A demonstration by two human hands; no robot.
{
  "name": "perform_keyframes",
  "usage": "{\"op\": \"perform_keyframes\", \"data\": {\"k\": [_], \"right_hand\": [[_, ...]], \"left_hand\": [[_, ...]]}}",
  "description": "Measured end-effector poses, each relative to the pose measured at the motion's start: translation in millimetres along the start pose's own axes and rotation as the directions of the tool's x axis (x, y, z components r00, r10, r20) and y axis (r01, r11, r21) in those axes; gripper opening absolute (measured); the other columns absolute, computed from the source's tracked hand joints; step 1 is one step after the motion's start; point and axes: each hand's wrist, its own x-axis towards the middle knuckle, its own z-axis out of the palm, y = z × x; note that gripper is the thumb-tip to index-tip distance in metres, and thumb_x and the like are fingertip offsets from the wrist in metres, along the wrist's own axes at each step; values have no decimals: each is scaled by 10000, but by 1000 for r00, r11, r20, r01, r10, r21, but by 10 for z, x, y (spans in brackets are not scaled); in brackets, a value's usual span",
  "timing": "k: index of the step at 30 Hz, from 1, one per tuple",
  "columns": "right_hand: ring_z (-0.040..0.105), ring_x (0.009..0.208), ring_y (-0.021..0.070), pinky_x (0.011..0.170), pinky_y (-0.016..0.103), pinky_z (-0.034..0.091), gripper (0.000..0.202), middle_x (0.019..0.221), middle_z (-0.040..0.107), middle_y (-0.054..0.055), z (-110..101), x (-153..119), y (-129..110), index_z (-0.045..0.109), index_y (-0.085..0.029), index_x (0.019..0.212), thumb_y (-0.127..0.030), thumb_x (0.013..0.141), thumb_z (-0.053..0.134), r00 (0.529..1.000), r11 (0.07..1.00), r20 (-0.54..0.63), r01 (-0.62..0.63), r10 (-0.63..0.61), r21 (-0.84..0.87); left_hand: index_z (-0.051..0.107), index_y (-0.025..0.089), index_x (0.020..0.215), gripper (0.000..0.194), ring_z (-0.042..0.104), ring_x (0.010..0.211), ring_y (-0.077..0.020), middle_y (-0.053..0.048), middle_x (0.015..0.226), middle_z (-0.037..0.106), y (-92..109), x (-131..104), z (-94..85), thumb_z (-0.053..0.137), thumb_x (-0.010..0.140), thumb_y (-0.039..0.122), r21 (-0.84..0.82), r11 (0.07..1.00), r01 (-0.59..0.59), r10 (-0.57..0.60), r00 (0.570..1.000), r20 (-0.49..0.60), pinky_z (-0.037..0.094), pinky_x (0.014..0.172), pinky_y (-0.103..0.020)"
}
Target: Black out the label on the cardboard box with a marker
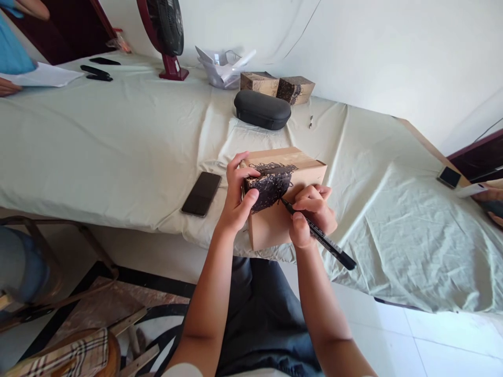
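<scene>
A brown cardboard box (271,226) rests at the near edge of the cloth-covered table, tilted towards me. Dense black scribbles cover the left part of its near side and run over onto the top. My left hand (239,196) grips the box's left end, thumb on the scribbled side and fingers over the top edge. In my right hand (313,212) is a black marker (324,239), its tip touching the cardboard at the right edge of the scribble. A black phone (201,194) lies on the cloth left of the box.
Behind the box are a black case (262,110), two smaller scribbled boxes (259,84), a plastic basket (216,73) and a fan (171,42). A person's hand with paper (51,75) is at the far left. Another hand (489,196) shows at the right edge, near a phone (449,177).
</scene>
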Motion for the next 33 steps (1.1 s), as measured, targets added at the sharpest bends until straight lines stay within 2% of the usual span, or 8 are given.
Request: {"op": "perform_keyframes", "data": {"k": [7, 15, 23, 26, 30, 33], "right_hand": [[486, 478, 152, 800, 466, 399, 144, 636, 527, -61, 18, -47, -14, 537, -278, 824, -345, 948, 510, 1000, 1000, 6, 0, 0, -1], [498, 470, 149, 819, 457, 413, 124, 637, 507, -72, 48, -103, -19, 519, -281, 833, -329, 944, 488, 1000, 1000, 10, -8, 8, -21], [485, 467, 141, 804, 445, 387, 83, 618, 502, -77, 126, -185, -77, 558, -275, 834, -278, 910, 525, 999, 997, -22, -34, 36, 76], [524, 470, 152, 817, 460, 401, 91, 605, 512, -76, 137, -217, -87, 554, -275, 828, -292, 908, 514, 998, 997, -6, -61, 61, 51], [544, 485, 147, 812, 453, 389, 82, 611, 524, -78, 147, -244, -116, 565, -271, 834, -289, 906, 529, 997, 993, -13, -73, 75, 89], [543, 504, 140, 796, 435, 384, 82, 642, 544, -75, 163, -245, -165, 570, -266, 838, -276, 910, 534, 997, 989, -17, -77, 79, 128]], "left_hand": [[581, 335, 1304, 457, 436, 1544, -355, -93, 1619, 453, 67, -9, -7, 477, 1059, 706, 37, 998, 55, -56, 998, 21, 359, 1289, -611], [581, 339, 1322, 460, 444, 1543, -360, -101, 1615, 450, 67, -8, -14, 468, 1064, 702, 43, 998, 43, -44, 999, 11, 366, 1285, -626], [599, 375, 1300, 447, 460, 1516, -357, -73, 1595, 477, 99, 0, -35, 478, 1048, 723, 70, 995, 73, -73, 997, -1, 405, 1259, -633], [614, 387, 1306, 483, 485, 1501, -342, -60, 1597, 487, 99, -3, -39, 458, 1041, 759, 81, 994, 70, -70, 998, -5, 428, 1253, -602], [667, 356, 1268, 556, 515, 1493, -288, -59, 1579, 526, 124, -4, -34, 261, 1112, 702, 103, 992, 72, -67, 997, -49, 422, 1280, -525], [697, 332, 1230, 477, 532, 1482, -271, -63, 1560, 554, 193, 8, -37, 325, 1139, 617, 133, 988, 85, -77, 995, -65, 435, 1277, -491]]}}
